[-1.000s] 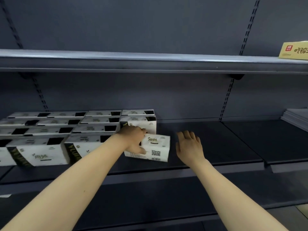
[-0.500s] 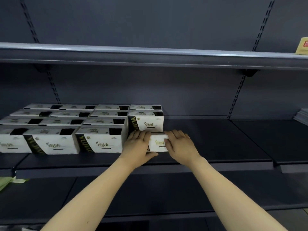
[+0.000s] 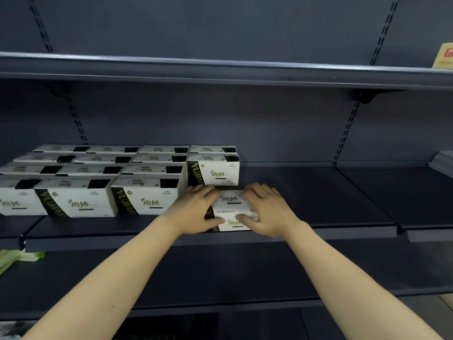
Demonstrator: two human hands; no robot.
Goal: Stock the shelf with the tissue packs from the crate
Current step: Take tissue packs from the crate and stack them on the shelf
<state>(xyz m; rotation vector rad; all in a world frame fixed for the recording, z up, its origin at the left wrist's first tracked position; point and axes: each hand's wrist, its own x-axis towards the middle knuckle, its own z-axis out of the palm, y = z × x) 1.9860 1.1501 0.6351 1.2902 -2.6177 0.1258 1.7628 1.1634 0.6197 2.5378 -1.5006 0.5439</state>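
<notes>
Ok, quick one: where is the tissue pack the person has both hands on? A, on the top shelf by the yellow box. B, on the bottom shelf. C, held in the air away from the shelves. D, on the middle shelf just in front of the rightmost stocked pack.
D: the tissue pack lies on the middle shelf in front of the rightmost stocked pack, the left hand and right hand on its sides.
</notes>
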